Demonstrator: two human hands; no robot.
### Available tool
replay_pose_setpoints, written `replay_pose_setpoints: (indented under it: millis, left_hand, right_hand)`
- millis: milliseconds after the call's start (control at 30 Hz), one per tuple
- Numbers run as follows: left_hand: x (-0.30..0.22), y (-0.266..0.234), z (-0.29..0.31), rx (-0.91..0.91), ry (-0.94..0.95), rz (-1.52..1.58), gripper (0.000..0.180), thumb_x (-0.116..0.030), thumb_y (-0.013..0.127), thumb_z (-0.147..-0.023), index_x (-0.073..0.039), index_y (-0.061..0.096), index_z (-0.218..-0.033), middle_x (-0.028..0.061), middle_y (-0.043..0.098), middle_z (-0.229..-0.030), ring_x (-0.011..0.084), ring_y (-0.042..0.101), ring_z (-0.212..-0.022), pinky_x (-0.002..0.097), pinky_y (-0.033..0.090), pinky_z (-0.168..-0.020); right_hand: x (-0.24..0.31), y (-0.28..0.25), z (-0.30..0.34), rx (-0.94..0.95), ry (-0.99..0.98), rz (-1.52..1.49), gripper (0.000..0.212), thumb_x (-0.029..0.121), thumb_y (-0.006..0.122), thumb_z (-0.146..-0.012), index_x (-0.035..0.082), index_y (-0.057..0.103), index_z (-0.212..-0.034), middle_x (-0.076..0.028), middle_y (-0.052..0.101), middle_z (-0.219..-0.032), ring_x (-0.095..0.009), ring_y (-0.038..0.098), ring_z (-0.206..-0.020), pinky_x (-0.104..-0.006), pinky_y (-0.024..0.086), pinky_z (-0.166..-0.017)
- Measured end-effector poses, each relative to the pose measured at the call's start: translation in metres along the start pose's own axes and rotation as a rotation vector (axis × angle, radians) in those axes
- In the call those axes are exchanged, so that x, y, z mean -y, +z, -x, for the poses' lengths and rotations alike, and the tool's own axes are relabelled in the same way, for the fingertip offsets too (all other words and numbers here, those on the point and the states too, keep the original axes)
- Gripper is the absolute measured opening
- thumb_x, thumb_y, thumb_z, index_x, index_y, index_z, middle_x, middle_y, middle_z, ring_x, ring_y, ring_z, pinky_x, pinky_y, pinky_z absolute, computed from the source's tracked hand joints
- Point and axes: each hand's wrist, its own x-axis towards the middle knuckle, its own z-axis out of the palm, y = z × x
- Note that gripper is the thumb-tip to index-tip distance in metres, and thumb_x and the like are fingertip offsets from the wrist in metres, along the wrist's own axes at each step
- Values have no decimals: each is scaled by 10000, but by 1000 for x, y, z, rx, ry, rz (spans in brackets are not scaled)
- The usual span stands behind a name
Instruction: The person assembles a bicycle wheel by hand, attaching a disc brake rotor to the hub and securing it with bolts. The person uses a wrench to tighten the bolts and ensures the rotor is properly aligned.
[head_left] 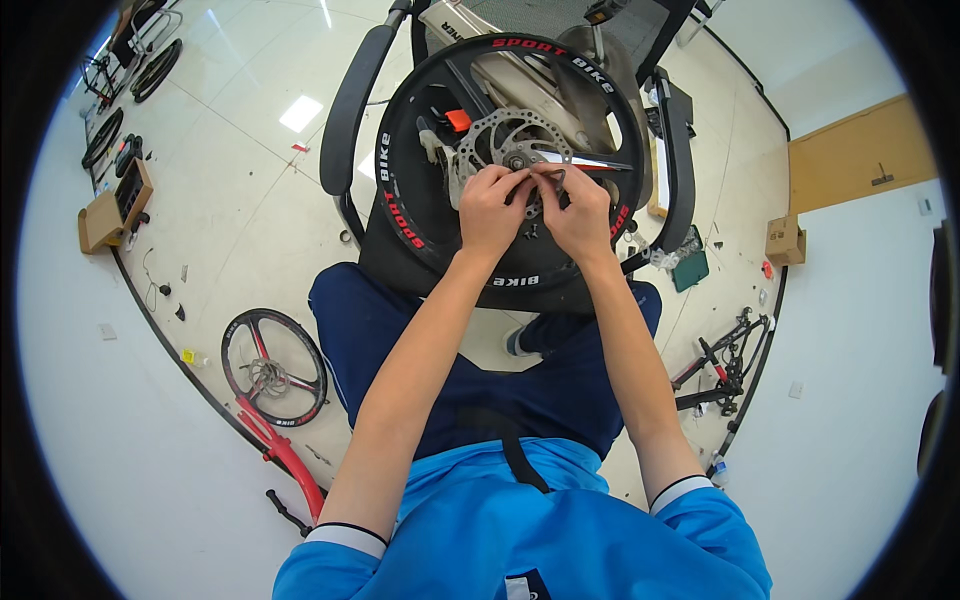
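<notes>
Since the wheel lies flat on the chair under the left grip and right grip, it probably needs no steadying. Both pinch together by the brake rotor, though whatever's between them is too tiny to tell; dark bits sit just below, handy.

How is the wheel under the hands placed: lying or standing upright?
Lying: the wheel shows its round face and brake disc upward, over the black chair seat.
</notes>
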Motion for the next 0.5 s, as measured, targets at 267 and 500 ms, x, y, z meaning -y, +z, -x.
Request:
replay_pose_setpoints:
  millis: [267,500]
  left_hand:
    - [-1,1,0,11,4,-23,149,-89,801,-785,-72,787,-933,55,672,-838,267,653,-766,371,500,-700]
    - [-5,-1,-2,32,8,-30,122,-100,794,-791,-71,780,-909,48,666,-832,266,643,-755,375,491,-694]
  right_hand:
    - [0,1,-1,-21,-47,2,125,-11,710,-871,-14,711,-996,-159,727,-913,-287,717,-732,-347,559,-630]
    - [2,-2,-6,-11,-8,-4,111,34,758,-856,-8,726,-954,-146,730,-864,-279,729,-745,-345,569,-656]
